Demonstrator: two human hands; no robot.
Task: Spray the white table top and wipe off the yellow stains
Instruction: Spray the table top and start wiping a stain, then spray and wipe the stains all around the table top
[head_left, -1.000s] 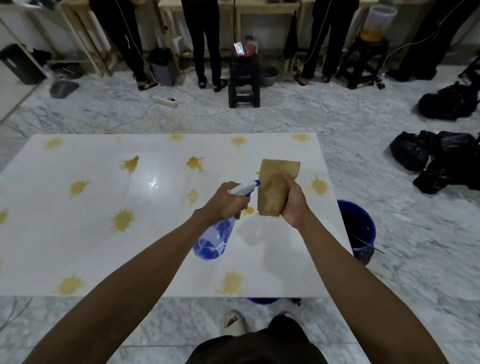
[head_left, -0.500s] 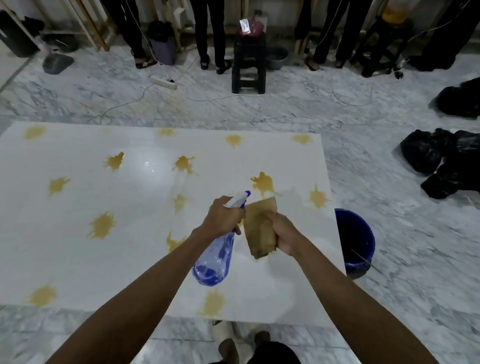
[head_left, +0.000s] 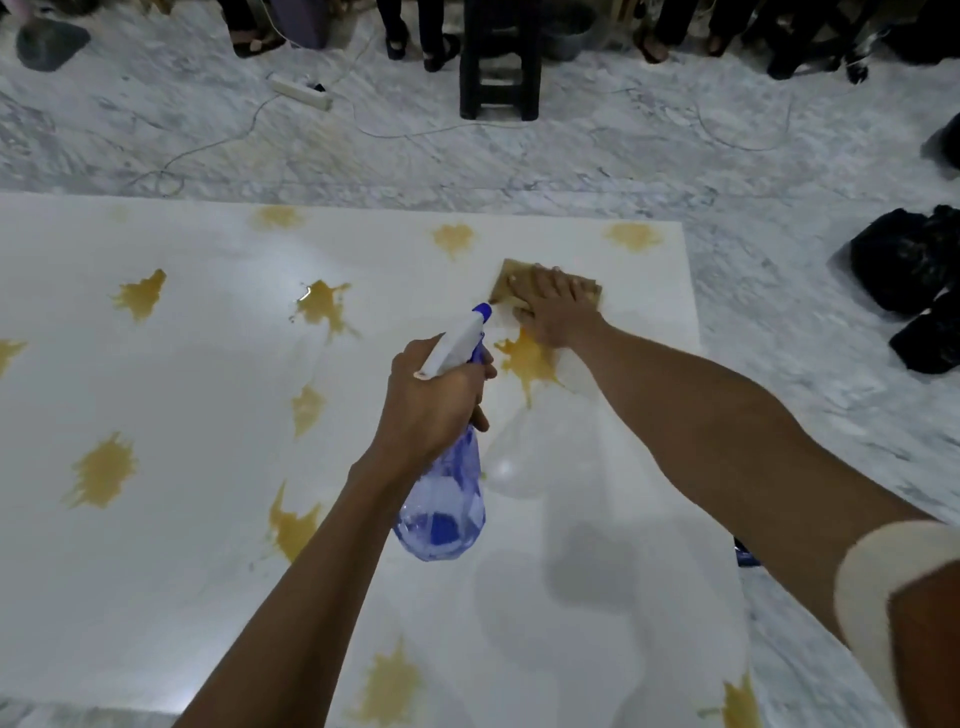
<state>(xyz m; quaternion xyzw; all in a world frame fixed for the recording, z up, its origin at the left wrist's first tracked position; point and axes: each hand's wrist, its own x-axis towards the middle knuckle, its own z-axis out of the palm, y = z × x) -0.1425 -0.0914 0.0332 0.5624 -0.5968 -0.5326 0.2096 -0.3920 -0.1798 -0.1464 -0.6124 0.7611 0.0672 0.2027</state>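
The white table top (head_left: 182, 571) carries several yellow stains, one of them (head_left: 527, 361) just below my right hand. My left hand (head_left: 434, 400) grips a clear blue spray bottle (head_left: 444, 499) by its white trigger head, its blue nozzle aimed toward the cloth. My right hand (head_left: 556, 312) lies flat with fingers spread, pressing a tan cloth (head_left: 514, 286) onto the table near the far right edge. Most of the cloth is hidden under the hand.
A black stool (head_left: 498, 62) and several people's legs stand on the marble floor beyond the table, with a power strip (head_left: 301, 92) and cables. Black bags (head_left: 914, 280) lie right of the table. A blue bucket's rim (head_left: 745, 556) peeks out under my right arm.
My right hand went from holding the cloth in the air to pressing it flat on the table farther away. The view has tilted down and closer to the table.
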